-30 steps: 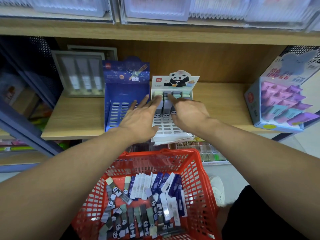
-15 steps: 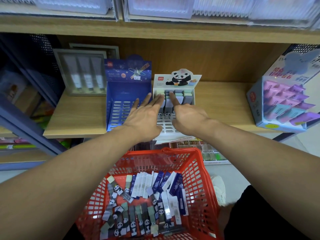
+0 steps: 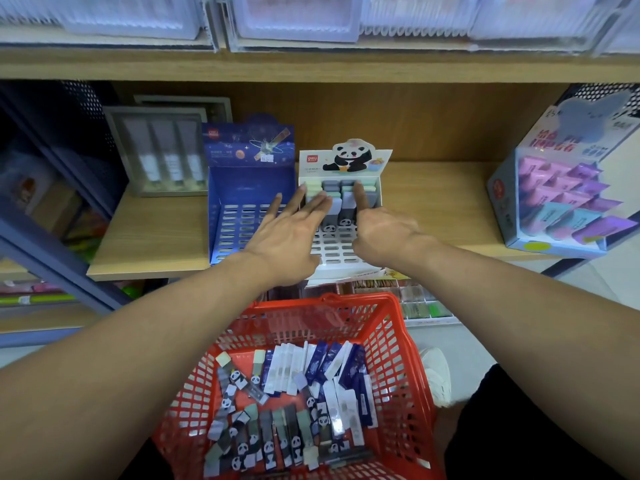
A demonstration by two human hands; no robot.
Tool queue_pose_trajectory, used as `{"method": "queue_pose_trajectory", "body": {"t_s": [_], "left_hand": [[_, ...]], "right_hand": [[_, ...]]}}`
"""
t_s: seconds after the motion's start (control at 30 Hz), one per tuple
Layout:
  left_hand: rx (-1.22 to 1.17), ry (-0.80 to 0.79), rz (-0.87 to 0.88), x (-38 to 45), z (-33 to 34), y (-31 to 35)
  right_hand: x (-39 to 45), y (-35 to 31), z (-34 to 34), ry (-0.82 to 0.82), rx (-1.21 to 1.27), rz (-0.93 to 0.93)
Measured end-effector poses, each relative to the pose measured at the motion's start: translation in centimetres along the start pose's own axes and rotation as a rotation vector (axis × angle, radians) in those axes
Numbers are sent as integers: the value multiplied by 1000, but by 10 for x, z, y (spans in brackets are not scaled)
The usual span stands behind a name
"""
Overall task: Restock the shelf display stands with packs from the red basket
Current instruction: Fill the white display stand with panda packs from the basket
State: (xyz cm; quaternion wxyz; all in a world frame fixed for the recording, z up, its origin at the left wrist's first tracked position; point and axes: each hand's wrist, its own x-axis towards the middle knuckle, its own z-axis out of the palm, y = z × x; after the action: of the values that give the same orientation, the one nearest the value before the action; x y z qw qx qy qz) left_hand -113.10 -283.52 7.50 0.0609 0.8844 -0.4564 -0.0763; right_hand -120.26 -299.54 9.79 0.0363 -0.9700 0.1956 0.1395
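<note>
A white panda display stand (image 3: pixel 341 252) sits on the wooden shelf with several grey and green packs (image 3: pixel 337 199) standing in its back rows. My left hand (image 3: pixel 291 233) lies flat with straight fingers touching those packs from the left. My right hand (image 3: pixel 379 233) reaches in beside it, its index finger stretched out onto the packs. A blue space-themed stand (image 3: pixel 242 202) to the left has bare slots. Below, the red basket (image 3: pixel 398 375) holds several panda packs (image 3: pixel 263 441) and blue and white packs (image 3: pixel 322 372).
A grey framed box (image 3: pixel 159 157) stands at the shelf's back left. A light-blue stand of pink and purple packs (image 3: pixel 561 206) sits at the right end. Clear plastic bins (image 3: pixel 294 15) line the shelf above. A lower shelf tray (image 3: pixel 415 303) shows behind the basket.
Both hands have stayed on the packs in the panda stand, fingers shifting slightly toward the back rows. The view has tilted down a little.
</note>
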Motion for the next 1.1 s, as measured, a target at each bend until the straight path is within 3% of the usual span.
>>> {"method": "queue_pose_trajectory", "body": {"t_s": [0.1,0.17,0.27,0.33,0.43,0.57,0.63,0.7,0.8,0.9,0.97,1.1], "left_hand": [[-19,40,34,-4,0,2],[-70,199,89,-15,2,4],[-224,461,75,-40,5,11],[-295,458,25,-58,15,13],[-254,130,-7,-89,41,9],[-138,-560,-111,-129,100,-11],[-120,-690,-180,-144,134,-23],[-212,-698,-285,-157,167,-26],[-390,-682,-477,-174,213,-17],[-499,-718,-489,-188,258,-11],[-531,-715,-526,-190,279,-8],[-728,-683,-694,-180,309,2]], "right_hand": [[-8,-3,-4,61,-57,10],[-21,-8,-10,125,-138,-47],[-49,-20,-13,144,-237,-206],[-64,-29,-1,65,-236,-358],[-74,-40,45,-160,-294,-589],[-70,-38,137,-505,-531,-641],[-74,-40,176,-666,-660,-647],[-78,-52,204,-738,-635,-661],[-70,-72,242,-691,-227,-486],[-60,-78,288,-670,217,-94],[-61,-78,317,-563,473,136],[-62,-68,350,-462,487,261]]}}
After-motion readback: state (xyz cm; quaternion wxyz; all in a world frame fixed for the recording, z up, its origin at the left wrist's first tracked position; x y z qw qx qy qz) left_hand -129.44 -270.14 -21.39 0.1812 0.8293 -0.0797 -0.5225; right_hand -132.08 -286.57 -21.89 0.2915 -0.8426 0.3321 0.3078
